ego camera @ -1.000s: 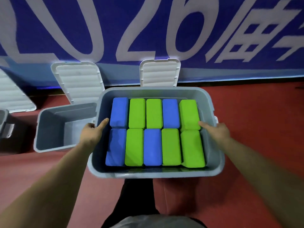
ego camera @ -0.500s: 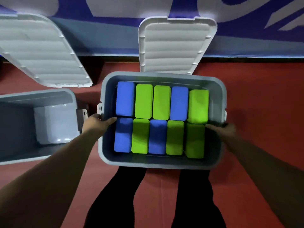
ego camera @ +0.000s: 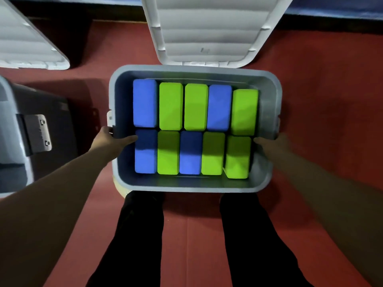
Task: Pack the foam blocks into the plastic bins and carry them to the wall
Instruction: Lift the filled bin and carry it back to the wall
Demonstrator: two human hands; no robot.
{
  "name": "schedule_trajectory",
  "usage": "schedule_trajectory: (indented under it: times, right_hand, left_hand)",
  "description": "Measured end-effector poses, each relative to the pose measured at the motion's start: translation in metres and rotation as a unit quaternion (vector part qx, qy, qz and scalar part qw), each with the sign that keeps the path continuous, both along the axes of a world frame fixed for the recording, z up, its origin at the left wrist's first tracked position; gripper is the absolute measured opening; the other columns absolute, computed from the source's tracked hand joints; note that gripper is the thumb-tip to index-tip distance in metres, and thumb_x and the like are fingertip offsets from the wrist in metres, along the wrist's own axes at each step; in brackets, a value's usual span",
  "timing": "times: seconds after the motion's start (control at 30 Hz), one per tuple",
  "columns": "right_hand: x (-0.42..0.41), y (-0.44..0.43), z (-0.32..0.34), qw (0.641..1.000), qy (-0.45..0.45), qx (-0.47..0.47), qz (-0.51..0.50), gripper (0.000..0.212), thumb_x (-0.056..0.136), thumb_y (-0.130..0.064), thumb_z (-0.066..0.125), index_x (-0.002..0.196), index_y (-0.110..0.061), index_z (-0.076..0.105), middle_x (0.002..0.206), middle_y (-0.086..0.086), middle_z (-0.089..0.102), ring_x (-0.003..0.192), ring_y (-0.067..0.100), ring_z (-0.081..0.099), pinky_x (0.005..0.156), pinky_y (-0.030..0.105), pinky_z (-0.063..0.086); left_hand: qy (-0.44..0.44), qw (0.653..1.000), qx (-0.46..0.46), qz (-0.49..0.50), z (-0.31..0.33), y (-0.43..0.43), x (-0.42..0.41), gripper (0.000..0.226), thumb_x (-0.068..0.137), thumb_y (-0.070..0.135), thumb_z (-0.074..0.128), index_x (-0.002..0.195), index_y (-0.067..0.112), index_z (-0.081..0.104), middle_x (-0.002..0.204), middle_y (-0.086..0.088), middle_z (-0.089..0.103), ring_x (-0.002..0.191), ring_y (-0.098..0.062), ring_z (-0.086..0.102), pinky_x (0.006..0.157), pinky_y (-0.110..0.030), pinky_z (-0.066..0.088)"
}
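Observation:
A grey plastic bin (ego camera: 192, 186) sits low over the red floor, just in front of my feet. Several blue and green foam blocks fill it in two rows, such as a blue block (ego camera: 144, 102) at the back left and a green block (ego camera: 245, 111) at the back right. My left hand (ego camera: 109, 139) grips the bin's left rim, thumb inside. My right hand (ego camera: 271, 142) grips the right rim the same way. The bin's back edge lies close to a white lid (ego camera: 213, 30) leaning against the wall.
A second grey bin (ego camera: 22, 141) with a latch stands at the left, close to my left arm. Another white lid (ego camera: 27, 44) leans at the back left. My two dark-trousered legs (ego camera: 141, 241) stand behind the held bin. Red floor (ego camera: 331, 90) lies to the right.
The bin has come down toward the floor and nearer the wall and leaning lid. My view has tilted further down. Both hands keep their grip on the rims.

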State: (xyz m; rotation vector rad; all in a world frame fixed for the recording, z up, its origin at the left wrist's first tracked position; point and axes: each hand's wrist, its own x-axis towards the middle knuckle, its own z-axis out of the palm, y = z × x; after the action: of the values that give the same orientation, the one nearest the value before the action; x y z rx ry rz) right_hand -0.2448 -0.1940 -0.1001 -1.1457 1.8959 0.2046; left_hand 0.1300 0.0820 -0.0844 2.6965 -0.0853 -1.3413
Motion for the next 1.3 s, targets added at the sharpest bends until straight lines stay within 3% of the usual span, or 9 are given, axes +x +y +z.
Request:
schedule_trajectory:
  times: [0.2,0.33,0.43,0.63,0.77,0.93,1.1,1.17,1.3]
  right_hand:
    - [0.01,-0.022,0.014,0.997,0.003,-0.023,0.077,0.116,0.04,-0.058,0.072,0.141,-0.011,0.038,0.137,0.016,0.051,0.121,0.032,0.055,0.102,0.046,0.048]
    - [0.066,-0.059,0.067,0.988,-0.029,-0.076,0.127,0.07,0.073,-0.025,0.082,0.134,-0.008,0.053,0.126,0.018,0.06,0.116,0.035,0.058,0.099,0.04,0.047]
    - [0.111,-0.098,0.114,0.981,-0.122,-0.13,0.077,0.062,0.081,-0.019,0.079,0.138,-0.013,0.052,0.124,0.01,0.058,0.11,0.025,0.058,0.1,0.039,0.046]
    - [0.198,-0.158,0.213,0.93,-0.339,-0.118,-0.079,0.015,0.087,-0.017,0.068,0.102,-0.019,0.066,0.096,0.003,0.068,0.091,0.021,0.065,0.078,0.034,0.052]
    - [0.236,-0.171,0.246,0.916,-0.394,-0.04,-0.068,0.004,0.094,-0.016,0.063,0.096,-0.016,0.066,0.097,0.006,0.066,0.088,0.021,0.067,0.076,0.034,0.056]
    - [0.258,-0.149,0.237,0.921,-0.387,0.036,-0.037,0.006,0.095,-0.024,0.064,0.096,-0.018,0.064,0.11,0.009,0.067,0.095,0.022,0.069,0.085,0.038,0.058]
    - [0.259,-0.104,0.219,0.893,-0.411,0.133,-0.123,0.033,0.094,-0.034,0.067,0.119,-0.017,0.054,0.121,0.011,0.057,0.103,0.026,0.065,0.083,0.042,0.059]
    - [0.258,-0.091,0.213,0.892,-0.401,0.131,-0.165,0.05,0.09,-0.037,0.071,0.131,-0.019,0.049,0.122,0.008,0.053,0.106,0.028,0.064,0.079,0.042,0.06]
    - [0.236,-0.066,0.184,0.917,-0.291,0.011,-0.272,0.037,0.082,-0.021,0.075,0.112,-0.007,0.058,0.107,0.014,0.068,0.089,0.029,0.071,0.068,0.043,0.062]
  left_hand:
    - [0.038,0.995,0.066,-0.061,0.029,-0.027,0.011,0.075,0.076,0.056,0.077,0.132,0.011,0.051,0.116,-0.01,0.063,0.089,-0.025,0.064,0.064,-0.033,0.048]
    - [-0.035,0.992,0.023,-0.115,0.077,-0.093,0.023,0.083,0.081,0.052,0.067,0.149,0.014,0.036,0.142,-0.015,0.048,0.115,-0.035,0.057,0.082,-0.042,0.052]
    - [-0.056,0.987,-0.067,-0.133,0.125,-0.159,0.038,0.086,0.088,0.044,0.067,0.158,0.021,0.021,0.157,-0.016,0.031,0.133,-0.036,0.046,0.107,-0.044,0.042]
    - [-0.214,0.921,-0.239,-0.222,0.208,-0.274,0.077,0.08,0.091,0.032,0.066,0.156,0.016,0.023,0.158,-0.01,0.031,0.14,-0.031,0.037,0.114,-0.042,0.031]
    - [-0.274,0.88,-0.237,-0.306,0.221,-0.335,0.095,0.068,0.092,0.031,0.061,0.152,0.018,0.033,0.153,-0.007,0.04,0.136,-0.034,0.039,0.107,-0.049,0.036]
    - [-0.234,0.894,-0.152,-0.351,0.192,-0.356,0.103,0.06,0.088,0.02,0.056,0.146,0.019,0.041,0.146,-0.009,0.043,0.13,-0.035,0.041,0.103,-0.047,0.038]
    - [-0.191,0.862,-0.252,-0.395,0.177,-0.313,0.075,0.031,0.095,0.036,0.05,0.114,0.024,0.071,0.106,-0.013,0.062,0.102,-0.037,0.062,0.085,-0.042,0.052]
    - [-0.174,0.847,-0.303,-0.401,0.179,-0.281,0.042,0.029,0.095,0.036,0.053,0.119,0.031,0.069,0.103,-0.009,0.071,0.096,-0.033,0.066,0.079,-0.035,0.053]
    - [-0.143,0.816,-0.35,-0.438,0.184,-0.235,-0.034,0.036,0.091,0.034,0.064,0.126,0.026,0.067,0.104,-0.005,0.076,0.092,-0.031,0.07,0.071,-0.033,0.052]
